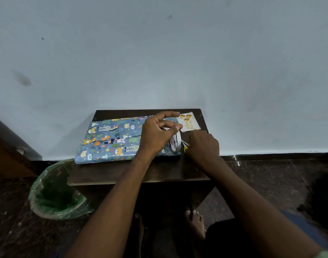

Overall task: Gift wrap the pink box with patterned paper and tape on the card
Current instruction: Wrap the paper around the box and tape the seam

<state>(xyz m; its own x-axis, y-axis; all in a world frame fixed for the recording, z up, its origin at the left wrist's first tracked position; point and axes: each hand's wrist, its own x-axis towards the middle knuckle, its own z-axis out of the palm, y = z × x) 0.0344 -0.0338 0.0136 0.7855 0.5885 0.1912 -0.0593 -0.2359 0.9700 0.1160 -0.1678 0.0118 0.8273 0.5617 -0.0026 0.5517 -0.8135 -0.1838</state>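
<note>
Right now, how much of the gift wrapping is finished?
The box already looks covered in patterned paper. In hand: the left hand holds the tape roll, the right hand beside it. Left: the card lies on the table, not yet taped on.

One wrapped box [111,140], one card [188,122], one tape roll [176,144], one bin [55,192].
</note>
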